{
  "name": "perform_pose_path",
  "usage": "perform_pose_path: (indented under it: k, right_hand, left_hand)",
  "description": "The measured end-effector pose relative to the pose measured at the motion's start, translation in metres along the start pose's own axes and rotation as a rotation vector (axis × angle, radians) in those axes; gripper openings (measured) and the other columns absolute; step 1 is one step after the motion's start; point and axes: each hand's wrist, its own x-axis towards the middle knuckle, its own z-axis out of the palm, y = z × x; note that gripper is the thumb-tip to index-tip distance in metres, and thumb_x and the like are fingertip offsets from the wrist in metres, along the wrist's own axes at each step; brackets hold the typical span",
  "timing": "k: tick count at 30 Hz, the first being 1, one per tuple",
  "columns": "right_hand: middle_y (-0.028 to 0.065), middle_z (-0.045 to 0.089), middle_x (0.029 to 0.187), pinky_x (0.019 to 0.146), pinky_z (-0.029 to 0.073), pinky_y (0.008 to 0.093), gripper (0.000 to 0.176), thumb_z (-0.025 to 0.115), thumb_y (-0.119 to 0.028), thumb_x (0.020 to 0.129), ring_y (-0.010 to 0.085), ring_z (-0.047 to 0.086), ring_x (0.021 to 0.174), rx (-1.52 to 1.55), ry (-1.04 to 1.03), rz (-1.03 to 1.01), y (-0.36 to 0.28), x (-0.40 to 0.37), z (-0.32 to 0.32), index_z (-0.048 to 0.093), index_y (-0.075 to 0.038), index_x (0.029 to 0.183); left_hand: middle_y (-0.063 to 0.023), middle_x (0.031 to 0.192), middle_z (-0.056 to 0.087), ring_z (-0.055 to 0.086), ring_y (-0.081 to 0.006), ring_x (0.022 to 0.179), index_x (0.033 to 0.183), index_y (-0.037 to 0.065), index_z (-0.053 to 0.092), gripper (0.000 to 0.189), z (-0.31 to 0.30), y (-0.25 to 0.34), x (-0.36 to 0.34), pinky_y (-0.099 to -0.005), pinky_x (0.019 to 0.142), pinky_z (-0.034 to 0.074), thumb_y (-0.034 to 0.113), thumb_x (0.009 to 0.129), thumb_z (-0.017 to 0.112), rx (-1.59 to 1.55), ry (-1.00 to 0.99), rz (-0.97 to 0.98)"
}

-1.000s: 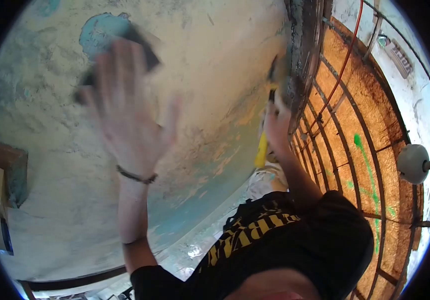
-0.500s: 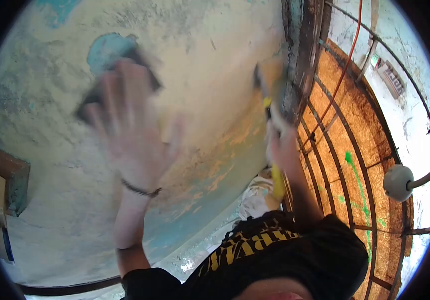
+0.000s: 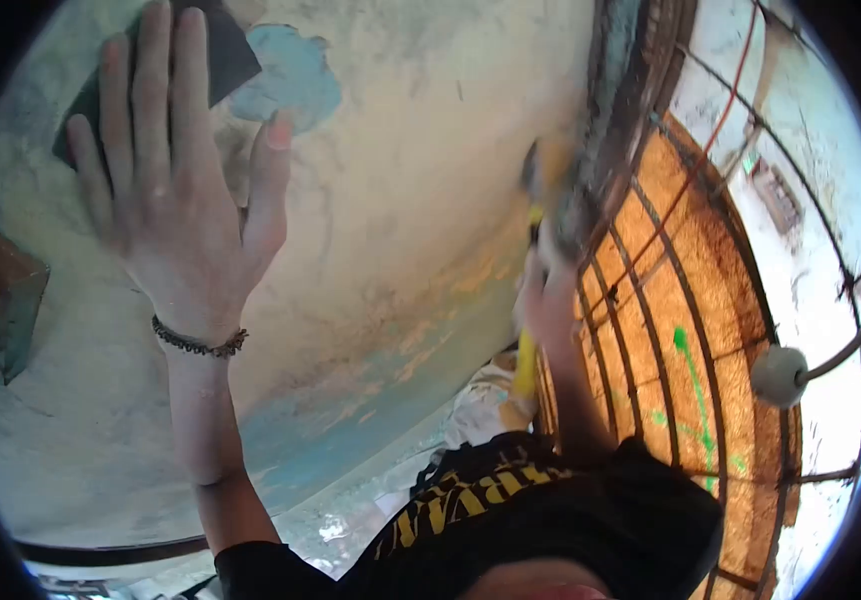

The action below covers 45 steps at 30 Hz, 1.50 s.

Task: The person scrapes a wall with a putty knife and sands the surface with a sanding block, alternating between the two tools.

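My left hand (image 3: 175, 210) lies flat with its fingers spread, pressing a dark sheet (image 3: 232, 55) against the worn, painted wall (image 3: 390, 180). A pale blue patch (image 3: 295, 80) shows on the wall just right of the sheet. Farther right, my right hand (image 3: 550, 300) is wrapped round a tool with a yellow and black handle (image 3: 525, 365). The blade end of that tool (image 3: 547, 165) is blurred and near the wall's dark edge.
An orange panel behind a metal grille (image 3: 670, 330) stands at the right, with a red cable (image 3: 725, 120) and a white round fitting (image 3: 778, 377). A brown and blue-grey frame corner (image 3: 15, 300) juts in at the left.
My left hand and the dark sheet have moved up and left across the wall, to the left of the blue patch. My right hand still holds the tool, slightly shifted in view.
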Motion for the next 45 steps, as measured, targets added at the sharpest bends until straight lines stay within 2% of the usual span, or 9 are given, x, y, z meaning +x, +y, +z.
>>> perform_pose_path:
  k: [10, 16, 20, 24, 26, 29, 33, 39, 45]
  right_hand:
    - [0.0167, 0.064, 0.077, 0.064, 0.050, 0.0299, 0.049, 0.047, -0.009, 0.105, 0.0183, 0.064, 0.065, -0.183, -0.068, -0.181, 0.011, -0.061, 0.001, 0.045, 0.010, 0.149]
    - [0.0280, 0.069, 0.095, 0.075, 0.052, 0.0369, 0.049, 0.049, -0.009, 0.104, 0.0251, 0.064, 0.078, -0.017, -0.037, 0.069, -0.013, -0.026, -0.011, 0.045, 0.012, 0.148]
    - [0.0298, 0.070, 0.103, 0.080, 0.052, 0.0382, 0.051, 0.054, -0.007, 0.101, 0.0257, 0.066, 0.086, -0.039, 0.013, -0.258, -0.018, -0.062, 0.018, 0.046, 0.012, 0.147]
    - [0.0258, 0.072, 0.102, 0.077, 0.054, 0.0352, 0.050, 0.059, -0.008, 0.099, 0.0231, 0.067, 0.082, -0.067, -0.179, -0.120, -0.028, -0.127, 0.038, 0.051, 0.014, 0.143]
    - [0.0225, 0.073, 0.086, 0.062, 0.052, 0.0346, 0.045, 0.058, -0.007, 0.099, 0.0211, 0.063, 0.065, -0.134, 0.029, -0.511, -0.035, -0.062, 0.039, 0.055, 0.011, 0.141]
    - [0.0243, 0.073, 0.086, 0.059, 0.052, 0.0379, 0.044, 0.058, -0.007, 0.100, 0.0253, 0.067, 0.064, -0.081, 0.049, -0.399, -0.094, -0.024, 0.033, 0.056, 0.010, 0.141]
    - [0.0005, 0.052, 0.062, 0.047, 0.040, 0.0266, 0.050, 0.053, -0.011, 0.104, 0.0079, 0.049, 0.051, -0.292, 0.231, -0.924, -0.020, -0.053, 0.060, 0.047, 0.008, 0.150]
    - [0.0262, 0.075, 0.095, 0.067, 0.057, 0.0357, 0.044, 0.058, -0.008, 0.100, 0.0294, 0.075, 0.076, -0.110, 0.032, -0.412, -0.114, -0.015, 0.033, 0.057, 0.015, 0.137]
    - [0.0323, 0.072, 0.109, 0.077, 0.059, 0.0381, 0.048, 0.056, -0.011, 0.101, 0.0339, 0.077, 0.094, -0.216, 0.047, -0.771, -0.057, -0.057, 0.035, 0.053, 0.012, 0.143]
  left_hand:
    - [-0.0063, 0.161, 0.045, 0.040, -0.0309, 0.150, 0.156, 0.009, 0.044, 0.083, -0.005, -0.014, 0.011, -0.0564, 0.122, 0.030, 0.051, 0.089, 0.067, 0.041, 0.020, -0.005]
    - [-0.0093, 0.163, 0.042, 0.040, -0.0319, 0.150, 0.157, 0.009, 0.041, 0.086, 0.004, -0.004, -0.001, -0.0558, 0.120, 0.034, 0.042, 0.084, 0.071, -0.212, -0.195, 0.194]
    - [-0.0078, 0.163, 0.042, 0.040, -0.0313, 0.150, 0.158, 0.012, 0.041, 0.090, -0.011, -0.008, 0.005, -0.0538, 0.119, 0.037, 0.031, 0.076, 0.074, -0.046, -0.029, 0.009]
    - [-0.0029, 0.165, 0.038, 0.038, -0.0195, 0.150, 0.157, 0.011, 0.042, 0.093, 0.006, 0.013, -0.033, -0.0428, 0.127, 0.027, 0.033, 0.074, 0.077, -0.229, -0.349, 0.223]
    - [-0.0009, 0.166, 0.036, 0.034, -0.0176, 0.153, 0.158, 0.013, 0.041, 0.093, -0.002, -0.006, -0.010, -0.0413, 0.128, 0.024, 0.037, 0.074, 0.074, -0.142, -0.213, 0.101]
    - [-0.0020, 0.167, 0.036, 0.032, -0.0202, 0.154, 0.158, 0.014, 0.041, 0.090, -0.011, -0.008, 0.006, -0.0454, 0.128, 0.023, 0.036, 0.077, 0.071, -0.085, -0.054, -0.102]
    - [-0.0008, 0.167, 0.036, 0.031, -0.0190, 0.154, 0.158, 0.015, 0.043, 0.084, 0.019, 0.030, -0.046, -0.0445, 0.129, 0.020, 0.035, 0.080, 0.068, -0.162, -0.187, 0.015]
    - [0.0003, 0.168, 0.034, 0.029, -0.0177, 0.155, 0.159, 0.014, 0.041, 0.085, 0.014, 0.018, 0.005, -0.0441, 0.130, 0.014, 0.039, 0.082, 0.064, -0.139, -0.020, -0.103]
    - [0.0000, 0.166, 0.037, 0.031, -0.0173, 0.155, 0.159, 0.014, 0.041, 0.081, 0.035, 0.051, -0.058, -0.0447, 0.128, 0.016, 0.035, 0.084, 0.063, -0.143, -0.192, -0.049]
